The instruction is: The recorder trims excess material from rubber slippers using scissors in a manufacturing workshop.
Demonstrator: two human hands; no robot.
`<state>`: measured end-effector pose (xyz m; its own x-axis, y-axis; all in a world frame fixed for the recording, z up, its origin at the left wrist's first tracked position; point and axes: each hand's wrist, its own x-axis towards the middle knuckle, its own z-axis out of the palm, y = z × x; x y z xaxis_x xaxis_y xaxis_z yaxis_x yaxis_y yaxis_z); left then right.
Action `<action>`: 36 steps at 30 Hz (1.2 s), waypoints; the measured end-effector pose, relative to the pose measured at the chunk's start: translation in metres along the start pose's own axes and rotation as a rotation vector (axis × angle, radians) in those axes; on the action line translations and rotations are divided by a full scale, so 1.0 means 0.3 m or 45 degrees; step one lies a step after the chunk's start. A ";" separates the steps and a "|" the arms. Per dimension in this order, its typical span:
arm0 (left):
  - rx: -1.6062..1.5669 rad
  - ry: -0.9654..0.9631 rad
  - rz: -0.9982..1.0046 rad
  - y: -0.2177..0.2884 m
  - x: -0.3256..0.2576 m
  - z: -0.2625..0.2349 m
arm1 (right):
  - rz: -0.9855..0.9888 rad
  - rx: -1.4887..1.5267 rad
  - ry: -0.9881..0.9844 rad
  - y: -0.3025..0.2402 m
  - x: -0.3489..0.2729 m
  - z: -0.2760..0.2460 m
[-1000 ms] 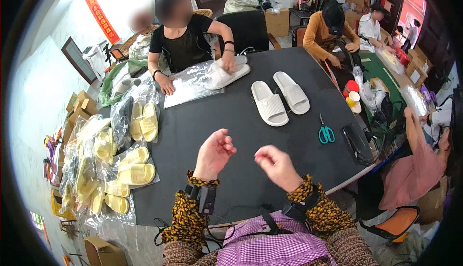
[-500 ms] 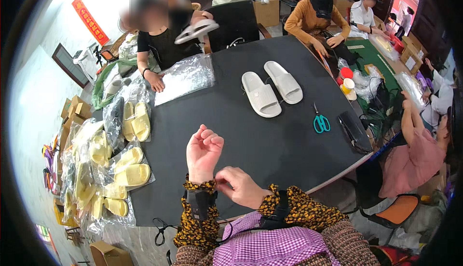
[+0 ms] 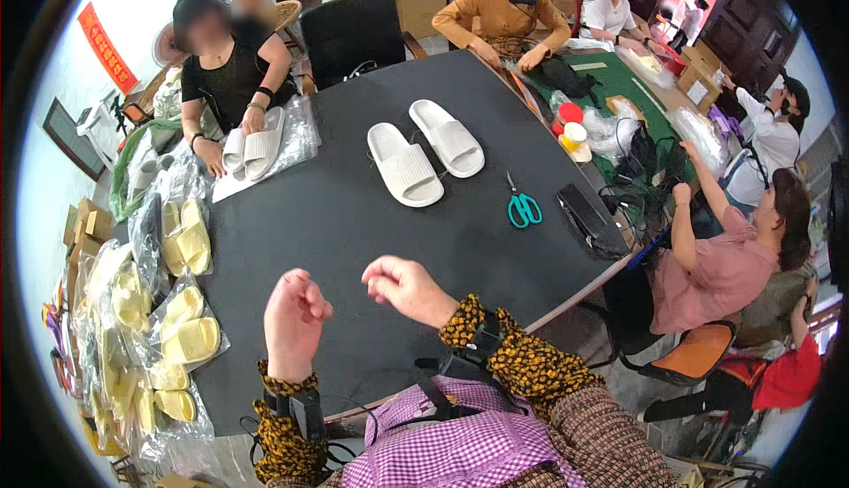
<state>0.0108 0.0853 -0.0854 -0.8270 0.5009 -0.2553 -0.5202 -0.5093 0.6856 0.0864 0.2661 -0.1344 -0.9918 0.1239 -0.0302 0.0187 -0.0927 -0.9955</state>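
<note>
My left hand (image 3: 296, 324) is raised over the near edge of the dark table, palm turned inward, its fingers loosely bent and holding nothing. Just to its right, my right hand (image 3: 409, 289) hovers with half-curled fingers and also has nothing in it. The hands are apart. Beyond them a pair of pale grey slides lies on the table, a left slide (image 3: 405, 165) and a right slide (image 3: 447, 139), side by side. To the right of these rest scissors (image 3: 523, 209) with teal handles. Neither hand touches any of them.
Yellow slides (image 3: 190, 338) in clear bags pile up along the table's left side. Across the table, a person handles grey slides (image 3: 262, 145) on a plastic bag. A black pouch (image 3: 591, 221) sits at the right edge. Several people work around a green table (image 3: 637, 90).
My hands have separated; my right hand has left my left wrist. The view has shifted right. The person opposite has lowered a slide onto the bag.
</note>
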 end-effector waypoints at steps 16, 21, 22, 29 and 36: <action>0.842 -0.825 -0.506 -0.293 -0.118 0.155 | 0.102 0.286 0.280 -0.020 0.124 -0.122; 0.907 -0.710 -0.504 -0.332 -0.102 0.171 | 0.152 0.379 0.279 -0.004 0.124 -0.118; 0.956 -0.735 -0.490 -0.330 -0.098 0.173 | 0.158 0.385 0.277 -0.001 0.123 -0.119; 0.783 -0.650 -0.523 -0.174 -0.073 0.093 | 0.093 0.260 0.147 -0.105 -0.019 -0.170; 1.075 -0.178 -0.107 0.160 -0.185 -0.115 | 0.338 -0.118 -0.090 -0.080 -0.352 -0.327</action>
<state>0.0245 0.0089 -0.0617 -0.7298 0.6238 -0.2797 -0.1998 0.1967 0.9599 0.2030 0.3521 -0.1161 -0.9570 0.0379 -0.2877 0.2871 -0.0218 -0.9577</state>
